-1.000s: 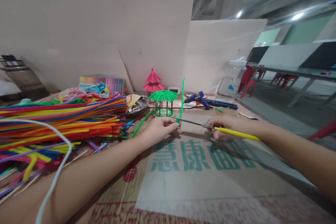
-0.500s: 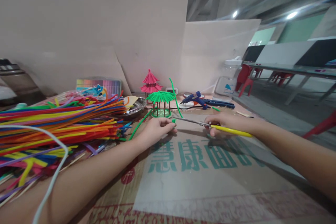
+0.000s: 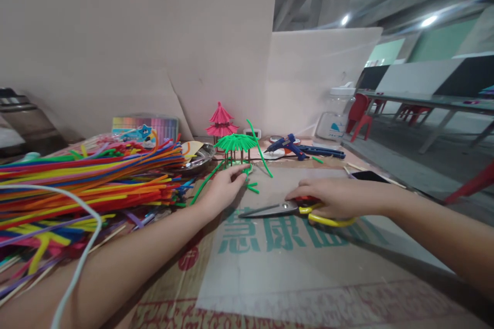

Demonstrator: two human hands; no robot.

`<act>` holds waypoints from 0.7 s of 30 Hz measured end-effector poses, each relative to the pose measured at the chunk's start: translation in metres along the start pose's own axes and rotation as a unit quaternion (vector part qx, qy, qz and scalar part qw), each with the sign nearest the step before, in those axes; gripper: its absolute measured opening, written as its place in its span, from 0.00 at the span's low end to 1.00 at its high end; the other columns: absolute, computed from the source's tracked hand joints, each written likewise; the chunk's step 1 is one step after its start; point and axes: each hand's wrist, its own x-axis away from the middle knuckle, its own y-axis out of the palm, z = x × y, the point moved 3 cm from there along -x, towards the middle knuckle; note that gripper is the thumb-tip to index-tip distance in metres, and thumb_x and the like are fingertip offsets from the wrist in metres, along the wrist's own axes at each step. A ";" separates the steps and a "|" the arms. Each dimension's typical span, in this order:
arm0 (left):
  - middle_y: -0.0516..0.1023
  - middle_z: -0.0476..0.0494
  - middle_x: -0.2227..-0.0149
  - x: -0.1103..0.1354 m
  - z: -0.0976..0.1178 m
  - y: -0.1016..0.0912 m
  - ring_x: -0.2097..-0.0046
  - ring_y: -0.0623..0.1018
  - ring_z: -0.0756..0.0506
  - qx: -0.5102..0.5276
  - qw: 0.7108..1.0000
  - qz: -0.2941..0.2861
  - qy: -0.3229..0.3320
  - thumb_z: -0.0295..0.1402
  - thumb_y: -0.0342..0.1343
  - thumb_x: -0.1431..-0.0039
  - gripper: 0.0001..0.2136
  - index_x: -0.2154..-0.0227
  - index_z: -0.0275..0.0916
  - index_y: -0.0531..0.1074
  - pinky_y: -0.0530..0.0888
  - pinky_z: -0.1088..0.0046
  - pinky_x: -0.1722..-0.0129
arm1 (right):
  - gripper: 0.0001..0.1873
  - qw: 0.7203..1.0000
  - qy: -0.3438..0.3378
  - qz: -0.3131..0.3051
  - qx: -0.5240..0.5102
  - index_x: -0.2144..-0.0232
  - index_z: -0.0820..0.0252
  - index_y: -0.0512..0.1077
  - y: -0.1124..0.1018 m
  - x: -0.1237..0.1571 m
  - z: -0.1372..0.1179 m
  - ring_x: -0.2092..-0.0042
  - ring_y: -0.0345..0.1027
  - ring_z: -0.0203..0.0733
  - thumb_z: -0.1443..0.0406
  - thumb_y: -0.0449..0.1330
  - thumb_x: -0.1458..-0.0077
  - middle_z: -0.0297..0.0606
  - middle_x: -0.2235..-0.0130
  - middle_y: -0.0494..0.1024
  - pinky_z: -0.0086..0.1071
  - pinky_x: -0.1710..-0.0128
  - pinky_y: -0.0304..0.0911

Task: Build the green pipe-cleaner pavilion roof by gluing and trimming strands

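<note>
My left hand [image 3: 226, 185] reaches to the base of a small pavilion model with a green pipe-cleaner roof [image 3: 236, 142] and brown posts. Its thumb and forefinger are apart near the green base, with nothing seen between them. Short green pipe-cleaner pieces [image 3: 253, 188] lie just right of the fingertips. My right hand [image 3: 328, 198] is closed round the yellow-and-red handles of a pair of scissors [image 3: 285, 209], low over the clear sheet, blades pointing left. A longer green pipe cleaner [image 3: 259, 148] leans beside the roof.
A pile of coloured pipe cleaners [image 3: 92, 175] fills the left side, crossed by a white cable [image 3: 87, 211]. Behind stand a pink pagoda model [image 3: 219, 118], a metal dish [image 3: 200, 157], a blue glue gun [image 3: 286, 146] and a plastic bottle [image 3: 334, 118]. A dark phone-like object [image 3: 368, 177] lies right.
The scissors have come down and toward me with my right hand, now flat. My left hand has let go of the short green piece and moved slightly left and back to the pavilion.
</note>
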 end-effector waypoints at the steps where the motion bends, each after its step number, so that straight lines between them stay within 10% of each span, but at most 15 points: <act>1: 0.81 0.45 0.58 0.000 -0.001 0.001 0.60 0.78 0.44 0.003 1.000 0.002 0.005 0.39 0.53 0.39 0.18 0.48 0.43 0.75 0.71 0.73 0.61 | 0.21 1.000 -0.007 -0.005 0.001 0.46 0.45 0.72 0.000 0.001 -0.001 0.56 0.72 0.47 0.62 0.57 0.42 0.39 0.52 0.76 0.34 0.60 0.62; 10: 0.80 0.43 0.58 0.001 0.012 0.001 0.59 0.78 0.45 0.049 0.999 0.011 -0.010 0.34 0.55 0.40 0.18 0.48 0.39 0.75 0.74 0.71 0.59 | 0.18 0.995 0.047 0.053 -0.064 0.54 0.51 0.77 -0.002 -0.010 0.006 0.59 0.73 0.46 0.52 0.55 0.39 0.39 0.57 0.80 0.33 0.61 0.63; 15: 0.80 0.44 0.63 0.004 0.018 0.002 0.62 0.78 0.46 0.086 0.996 -0.007 -0.023 0.35 0.55 0.41 0.11 0.60 0.37 0.77 0.74 0.72 0.61 | 0.21 0.970 0.150 0.188 -0.039 0.53 0.56 0.75 -0.003 -0.044 0.021 0.65 0.73 0.44 0.52 0.53 0.38 0.41 0.62 0.82 0.32 0.69 0.59; 21: 0.77 0.45 0.69 0.007 0.021 0.004 0.67 0.75 0.48 0.131 0.991 -0.030 -0.018 0.38 0.57 0.43 0.09 0.68 0.36 0.74 0.73 0.74 0.68 | 0.23 0.961 0.181 0.207 -0.011 0.52 0.61 0.74 -0.007 -0.096 0.025 0.63 0.74 0.46 0.52 0.59 0.42 0.46 0.61 0.81 0.31 0.67 0.59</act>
